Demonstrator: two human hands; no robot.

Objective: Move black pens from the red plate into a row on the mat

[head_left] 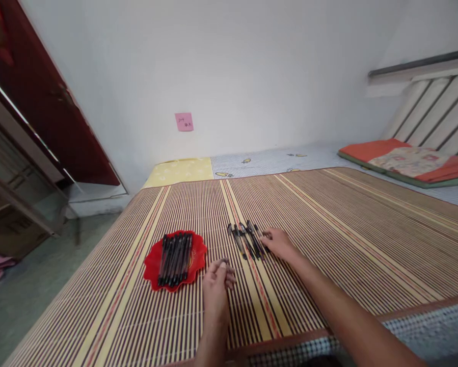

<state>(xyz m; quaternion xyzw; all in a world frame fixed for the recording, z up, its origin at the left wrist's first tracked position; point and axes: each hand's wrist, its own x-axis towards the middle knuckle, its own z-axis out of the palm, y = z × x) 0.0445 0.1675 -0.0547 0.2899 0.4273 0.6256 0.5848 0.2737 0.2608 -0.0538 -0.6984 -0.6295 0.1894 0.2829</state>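
Note:
Several dark pens (247,240) lie side by side in a loose group on a striped bamboo mat (305,300). My right hand (277,243) is at the right edge of this group, with its fingers bent and closed on the outermost pen (266,248), partly hidden by them. Just left of and nearer than the group, my left hand (218,275) hovers over or rests on the mat, fingers loosely curled and slightly apart, with no pen visible in it. A red scalloped plate (151,262) further left bears a row of similar dark pens (175,259).
Behind the mat are a yellow cloth (183,171) and a patterned sheet (267,162) against a white wall with a pink note (184,122). A folded orange quilt (377,153) lies far right beside a slatted headboard (438,109). The floor (79,234) drops away at left.

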